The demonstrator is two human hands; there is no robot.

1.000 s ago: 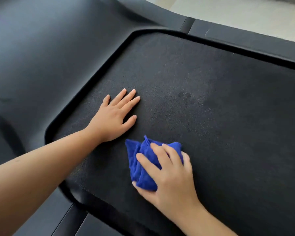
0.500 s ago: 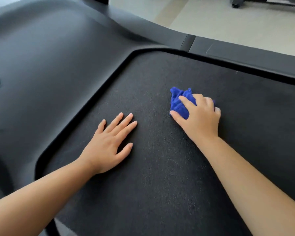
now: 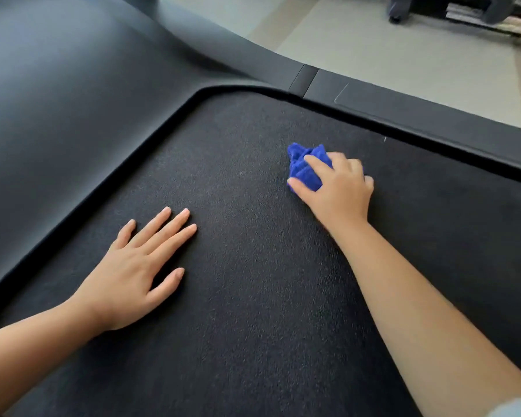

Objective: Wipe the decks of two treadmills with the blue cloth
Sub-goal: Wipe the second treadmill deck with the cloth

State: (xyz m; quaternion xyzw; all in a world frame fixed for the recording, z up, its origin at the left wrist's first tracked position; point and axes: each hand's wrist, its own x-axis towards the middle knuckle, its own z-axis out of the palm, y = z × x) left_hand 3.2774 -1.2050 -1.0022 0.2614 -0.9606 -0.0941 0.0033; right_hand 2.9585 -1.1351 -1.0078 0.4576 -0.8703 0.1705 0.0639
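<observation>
The black textured treadmill deck (image 3: pixel 253 296) fills most of the view. A bunched blue cloth (image 3: pixel 304 167) lies on the deck toward its far right part. My right hand (image 3: pixel 339 191) grips the cloth, fingers curled over it and thumb at its near side, pressing it onto the belt. My left hand (image 3: pixel 136 272) rests flat on the deck at the near left, fingers straight and spread, holding nothing.
A smooth dark motor cover (image 3: pixel 73 100) rises at the left and far side of the deck. A black side rail (image 3: pixel 418 115) runs along the far right edge. Pale floor (image 3: pixel 403 55) lies beyond it, with wheeled equipment (image 3: pixel 445 10) at the top right.
My right hand has pushed the cloth away from me, from the near middle of the deck toward the far right rail. My left hand has stayed flat in place.
</observation>
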